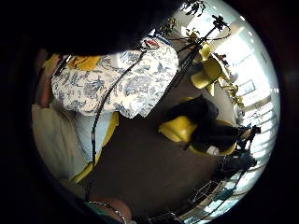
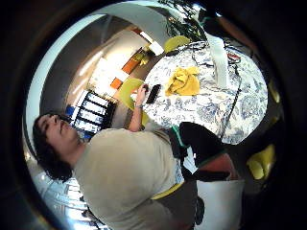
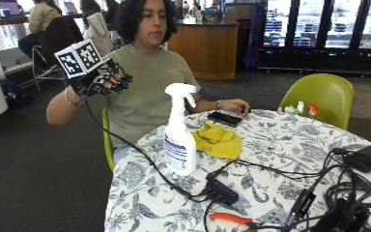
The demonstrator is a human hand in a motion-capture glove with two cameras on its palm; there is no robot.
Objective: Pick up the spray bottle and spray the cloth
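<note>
Here the gloved right hand [image 3: 102, 79] is raised off the table at the person's shoulder height, elbow bent, with its fingers [image 3: 120, 82] loosely curled and holding nothing. It is well apart from the spray bottle [image 3: 180, 130], which stands upright on the patterned tablecloth [image 3: 282, 145] near the table's edge. Just beside the bottle lies the crumpled yellow cloth [image 3: 219, 140], touching nothing but the tablecloth. Past it the bare left hand [image 3: 234, 105] rests on the table next to a black phone [image 3: 224, 118]. Farther right, black cables [image 3: 301, 179] sprawl across the table, and a green chair [image 3: 321, 96] stands behind it. The bottle's label is too blurred to read. The thumb-side palm view shows the bottle [image 2: 218, 57] and cloth [image 2: 183, 81] far from the palm.
</note>
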